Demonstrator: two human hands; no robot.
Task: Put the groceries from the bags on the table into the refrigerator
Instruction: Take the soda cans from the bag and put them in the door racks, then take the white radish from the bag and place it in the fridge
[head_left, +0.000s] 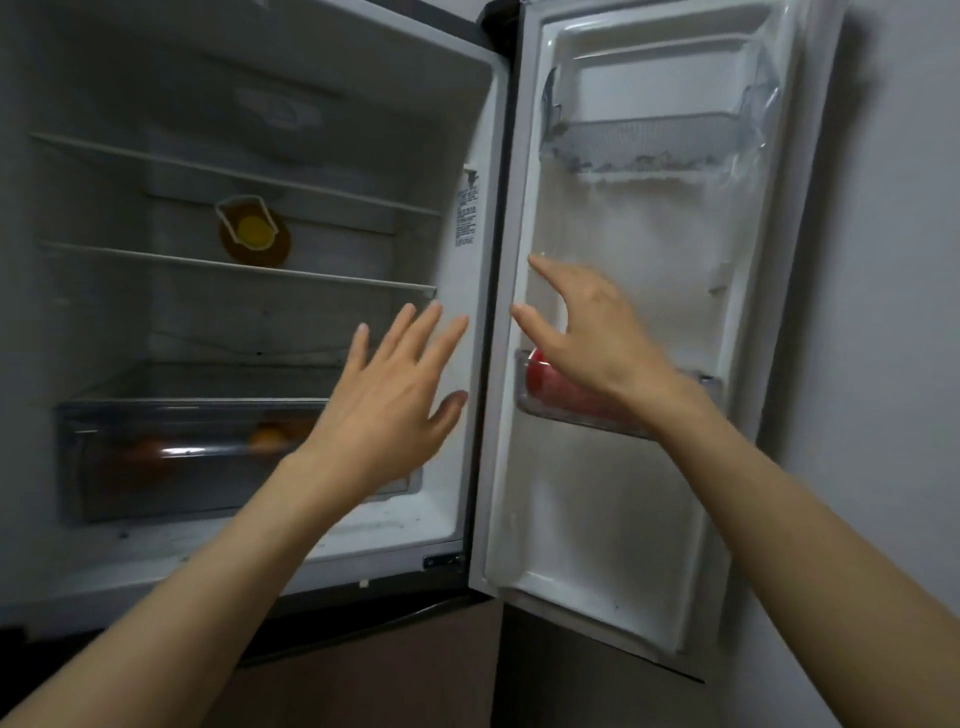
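1 head-worn wide-angle view, close up, faces forward and slightly down into an open white refrigerator (457, 260); its open door (623, 467) stands toward 3 o'clock.

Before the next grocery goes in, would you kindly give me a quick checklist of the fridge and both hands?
1. Fridge door open wide: ok.
2. Left hand empty: ok.
3. Right hand empty, fingers spread: ok.
4. Free room on middle shelf: ok, only an orange-lidded container at the back.
5. Room in lower door bin: cannot tell, something red inside, partly hidden.
6. Crisper drawer shut: ok.
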